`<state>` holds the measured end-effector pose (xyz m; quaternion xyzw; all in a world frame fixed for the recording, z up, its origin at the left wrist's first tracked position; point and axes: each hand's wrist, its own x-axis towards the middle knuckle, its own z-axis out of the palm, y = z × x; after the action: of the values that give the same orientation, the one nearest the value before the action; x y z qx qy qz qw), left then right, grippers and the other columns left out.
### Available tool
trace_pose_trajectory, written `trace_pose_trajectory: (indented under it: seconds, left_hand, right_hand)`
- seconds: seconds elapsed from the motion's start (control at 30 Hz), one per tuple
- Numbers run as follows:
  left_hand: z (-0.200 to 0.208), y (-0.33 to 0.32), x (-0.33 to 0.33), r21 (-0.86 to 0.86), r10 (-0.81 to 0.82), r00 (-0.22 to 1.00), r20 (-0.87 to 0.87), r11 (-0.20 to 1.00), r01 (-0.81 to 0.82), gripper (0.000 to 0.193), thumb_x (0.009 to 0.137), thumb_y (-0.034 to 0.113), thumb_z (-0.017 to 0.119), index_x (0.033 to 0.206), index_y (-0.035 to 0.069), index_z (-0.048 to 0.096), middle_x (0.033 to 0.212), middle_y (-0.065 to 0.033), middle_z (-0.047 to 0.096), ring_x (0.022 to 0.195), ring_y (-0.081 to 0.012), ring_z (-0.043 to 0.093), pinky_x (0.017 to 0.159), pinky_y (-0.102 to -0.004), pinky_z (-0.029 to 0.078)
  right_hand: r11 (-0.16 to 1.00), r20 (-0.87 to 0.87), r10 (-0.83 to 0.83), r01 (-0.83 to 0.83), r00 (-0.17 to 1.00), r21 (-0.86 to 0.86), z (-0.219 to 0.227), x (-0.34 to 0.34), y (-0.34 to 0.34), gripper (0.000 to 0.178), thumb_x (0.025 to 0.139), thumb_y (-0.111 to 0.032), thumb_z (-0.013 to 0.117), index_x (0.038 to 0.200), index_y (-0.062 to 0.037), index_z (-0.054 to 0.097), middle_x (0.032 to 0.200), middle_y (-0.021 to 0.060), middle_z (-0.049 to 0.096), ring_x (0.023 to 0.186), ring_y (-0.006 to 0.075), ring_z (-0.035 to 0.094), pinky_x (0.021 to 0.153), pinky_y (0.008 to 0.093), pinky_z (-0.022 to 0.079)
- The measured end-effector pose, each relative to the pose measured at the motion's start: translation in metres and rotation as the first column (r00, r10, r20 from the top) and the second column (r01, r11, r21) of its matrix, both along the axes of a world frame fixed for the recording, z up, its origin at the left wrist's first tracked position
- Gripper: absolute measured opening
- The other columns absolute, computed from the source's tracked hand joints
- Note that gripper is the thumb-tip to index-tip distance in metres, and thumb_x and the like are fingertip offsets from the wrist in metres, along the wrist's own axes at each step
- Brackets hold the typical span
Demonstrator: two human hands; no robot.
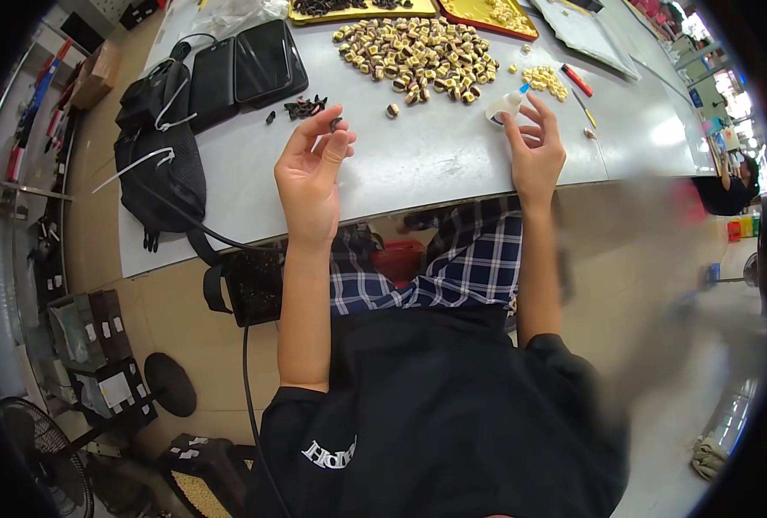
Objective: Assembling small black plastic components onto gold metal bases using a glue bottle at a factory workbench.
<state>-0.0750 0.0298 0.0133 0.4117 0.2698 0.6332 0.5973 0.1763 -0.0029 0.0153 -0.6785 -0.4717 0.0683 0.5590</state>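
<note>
My left hand (314, 168) is raised over the table's near side, pinching a small dark piece (336, 125) between thumb and fingertips. My right hand (537, 151) has its thumb and fingers around a small whitish squeeze bottle (501, 107) with a blue tip, tilted toward the upper right. Beyond my hands lies a wide heap of small cream-and-dark-brown block pieces (418, 56). One such piece (393, 110) sits apart, nearer to me. Several loose dark pieces (304, 107) lie just beyond my left hand. A small pile of cream pieces (546, 82) is beyond my right hand.
A yellow tray of dark pieces (349, 12) and a red-rimmed yellow tray (487, 19) stand at the back. A red marker (577, 80) and a thin yellow stick (585, 110) lie at right. A black flat device (267, 60) and a black bag (160, 164) with a cable occupy the left.
</note>
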Motion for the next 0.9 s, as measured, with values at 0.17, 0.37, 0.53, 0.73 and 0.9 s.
trace_pose_trajectory:
  seconds: [0.17, 0.37, 0.53, 0.73, 0.9]
  left_hand:
    - [-0.001, -0.001, -0.001, 0.018, -0.008, 1.0, -0.004, 1.0, 0.008, 0.028, 0.082, 0.007, 0.064, 0.107, -0.001, 0.058, 0.093, -0.0031, 0.059, 0.086, -0.0092, 0.055, 0.078, -0.0218, 0.044]
    - [-0.003, 0.001, 0.002, 0.002, 0.04, 0.998, 0.04, 0.999, -0.04, 0.026, 0.08, 0.003, 0.065, 0.105, -0.001, 0.058, 0.093, -0.004, 0.059, 0.086, -0.0097, 0.055, 0.077, -0.0213, 0.044]
    - [0.003, -0.005, 0.006, -0.054, 0.123, 0.992, 0.022, 0.991, -0.122, 0.024, 0.079, 0.001, 0.065, 0.102, -0.002, 0.058, 0.092, -0.0054, 0.059, 0.085, -0.0107, 0.056, 0.076, -0.0222, 0.046]
    - [0.009, -0.012, 0.02, -0.029, 0.117, 0.989, 0.089, 0.993, -0.115, 0.025, 0.077, -0.003, 0.066, 0.101, -0.003, 0.058, 0.09, -0.0066, 0.06, 0.081, -0.0124, 0.058, 0.073, -0.0238, 0.047]
    - [0.009, -0.007, 0.037, -0.011, -0.085, 0.996, 0.001, 0.996, 0.085, 0.027, 0.073, -0.009, 0.066, 0.098, -0.005, 0.058, 0.089, -0.0086, 0.059, 0.08, -0.0139, 0.058, 0.071, -0.0251, 0.049]
  right_hand:
    - [0.999, 0.019, 0.009, -0.009, 1.0, -0.038, 0.003, -0.002, 0.001, 0.048, 0.077, -0.018, 0.07, 0.12, -0.0078, 0.052, 0.103, 0.014, 0.062, 0.075, 0.0141, 0.062, 0.065, 0.0248, 0.05]
    - [0.993, 0.086, 0.011, 0.0, 0.996, -0.122, -0.004, 0.004, 0.004, 0.048, 0.077, -0.02, 0.07, 0.119, -0.0073, 0.053, 0.102, 0.0128, 0.062, 0.073, 0.0127, 0.061, 0.063, 0.0229, 0.048]
    - [0.975, -0.012, 0.072, -0.073, 0.997, -0.208, -0.005, 0.009, 0.003, 0.043, 0.078, -0.019, 0.069, 0.117, -0.0072, 0.055, 0.101, 0.0105, 0.062, 0.073, 0.0106, 0.059, 0.06, 0.0207, 0.046]
    - [0.963, -0.047, 0.072, -0.082, 0.996, -0.255, 0.003, 0.005, 0.009, 0.037, 0.079, -0.017, 0.068, 0.112, -0.0063, 0.057, 0.098, 0.0084, 0.062, 0.076, 0.0096, 0.057, 0.063, 0.0209, 0.045]
    - [0.985, -0.067, 0.158, -0.162, 0.985, -0.054, -0.003, 0.009, 0.012, 0.037, 0.084, -0.019, 0.061, 0.115, -0.0022, 0.052, 0.093, 0.0086, 0.061, 0.075, 0.0122, 0.057, 0.067, 0.0245, 0.045]
